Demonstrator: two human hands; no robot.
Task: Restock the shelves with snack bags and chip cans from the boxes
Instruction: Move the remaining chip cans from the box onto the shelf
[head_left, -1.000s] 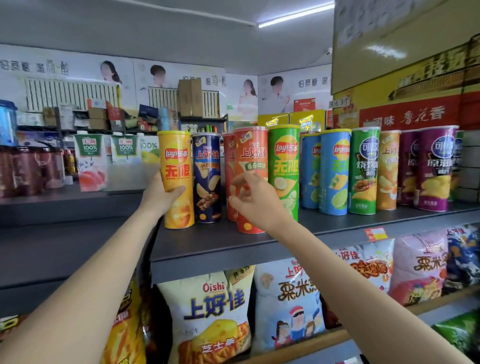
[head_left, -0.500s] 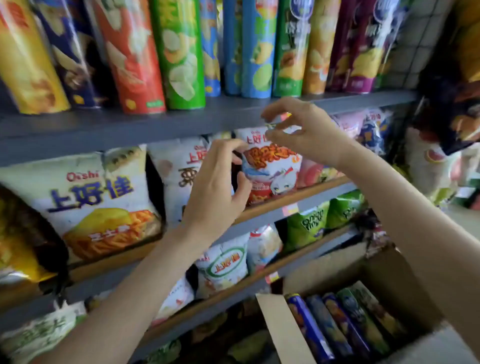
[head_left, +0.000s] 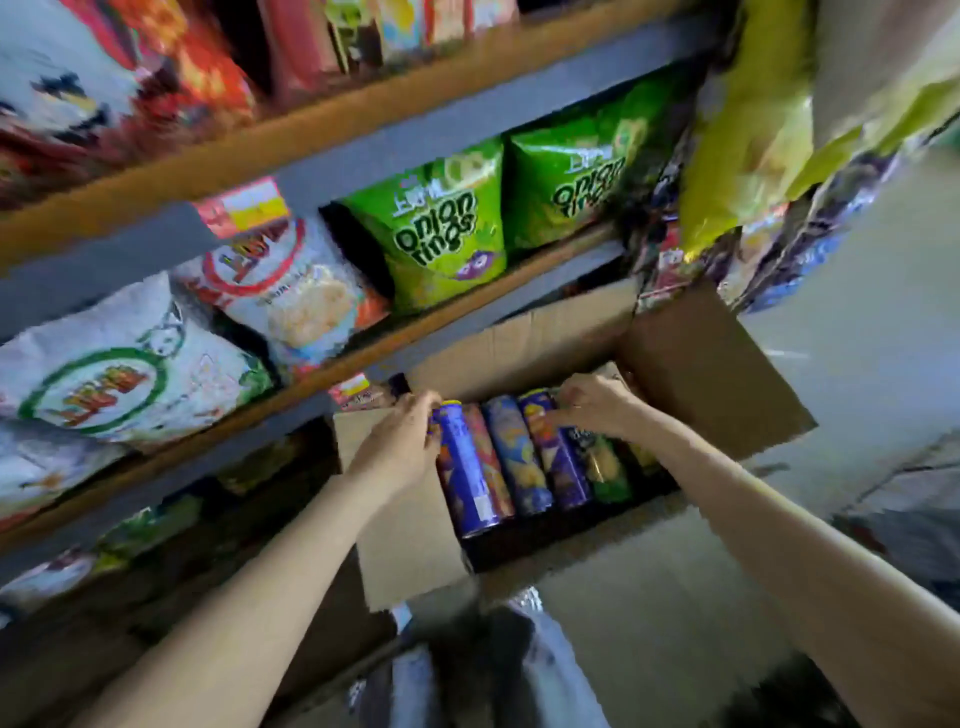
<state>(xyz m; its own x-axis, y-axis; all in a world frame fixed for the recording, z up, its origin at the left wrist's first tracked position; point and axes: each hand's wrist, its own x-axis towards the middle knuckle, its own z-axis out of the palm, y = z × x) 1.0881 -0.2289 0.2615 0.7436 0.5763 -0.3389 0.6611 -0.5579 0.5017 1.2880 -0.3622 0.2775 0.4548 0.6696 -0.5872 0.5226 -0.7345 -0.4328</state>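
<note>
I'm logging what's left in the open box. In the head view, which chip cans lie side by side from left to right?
Blue can under the left hand → red-orange can → blue can with orange print → purple can at the right hand → green can.

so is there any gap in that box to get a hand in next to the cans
Little. The chip cans lie packed side by side across the cardboard box. The only slack shows as a dark strip below their near ends. Left hand grips the leftmost blue can; right hand rests on cans further right.
</note>
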